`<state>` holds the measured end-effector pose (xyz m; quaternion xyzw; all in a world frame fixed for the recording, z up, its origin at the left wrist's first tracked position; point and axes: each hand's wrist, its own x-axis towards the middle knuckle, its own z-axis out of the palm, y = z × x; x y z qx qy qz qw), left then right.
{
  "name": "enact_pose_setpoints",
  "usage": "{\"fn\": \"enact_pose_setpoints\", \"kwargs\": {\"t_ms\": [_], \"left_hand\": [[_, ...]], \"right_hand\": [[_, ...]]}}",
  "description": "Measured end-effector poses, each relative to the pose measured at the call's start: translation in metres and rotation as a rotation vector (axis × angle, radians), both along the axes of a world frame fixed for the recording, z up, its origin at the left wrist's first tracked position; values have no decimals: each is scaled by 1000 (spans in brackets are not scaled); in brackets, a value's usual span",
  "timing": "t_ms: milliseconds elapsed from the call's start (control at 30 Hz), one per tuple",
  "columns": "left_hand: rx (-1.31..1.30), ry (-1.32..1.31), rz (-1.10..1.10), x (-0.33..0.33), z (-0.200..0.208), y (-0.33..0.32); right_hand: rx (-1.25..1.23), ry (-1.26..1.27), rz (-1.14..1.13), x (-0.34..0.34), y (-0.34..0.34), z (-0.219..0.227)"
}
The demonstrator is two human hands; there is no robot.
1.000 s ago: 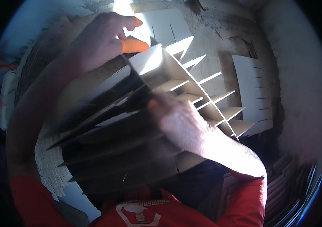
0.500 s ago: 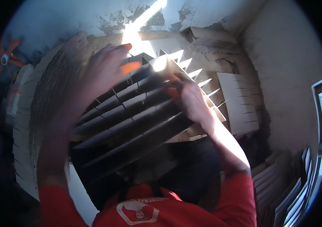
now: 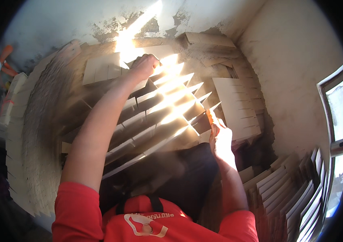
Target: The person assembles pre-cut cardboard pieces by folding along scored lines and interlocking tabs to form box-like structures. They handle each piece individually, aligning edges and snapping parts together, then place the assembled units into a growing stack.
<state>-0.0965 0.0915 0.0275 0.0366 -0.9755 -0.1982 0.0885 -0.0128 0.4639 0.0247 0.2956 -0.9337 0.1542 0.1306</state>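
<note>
A grid of interlocked cardboard dividers (image 3: 139, 128) lies slanted before me, its pointed strip ends sticking out on the right under bright sunlight. My left hand (image 3: 145, 66) is closed in a fist at the grid's far end, its fingertips mostly hidden; it seems to grip a strip there. At the right corner, my right hand (image 3: 221, 137) has its fingers closed around the tip of a strip. Something orange covers a finger of that hand. My left forearm hides part of the grid's left side.
Flat slotted cardboard sheets (image 3: 236, 107) lie right of the grid, with another pale sheet (image 3: 103, 68) at the far left. A long stack of strips (image 3: 38, 121) runs along the left. More cardboard pieces (image 3: 284, 193) lean at the lower right, below a window (image 3: 338, 109). An orange fan (image 3: 0, 66) stands far left.
My left hand has moved right to the grid's far end and closed. My right hand has come down and right from over the grid to its corner. The grid now sits more in sunlight.
</note>
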Motion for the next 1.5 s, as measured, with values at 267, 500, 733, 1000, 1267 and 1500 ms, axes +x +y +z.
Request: {"fn": "enact_pose_setpoints", "kwargs": {"t_ms": [267,500,733,1000,1267,1500], "left_hand": [[-64,18,-94,276,130,64],[-122,-161,281,409,9,60],[-10,75,255,378,9,-15],[89,221,171,375,15,23],[94,168,263,389,-5,25],[-23,189,173,381,0,-6]], "right_hand": [[32,48,-6,-22,9,-9],[-207,-195,-38,-15,-19,2],[-83,24,-41,-10,-22,-18],[262,232,-73,-34,7,36],[114,245,485,-116,-125,35],[178,-69,524,-137,-225,35]]}}
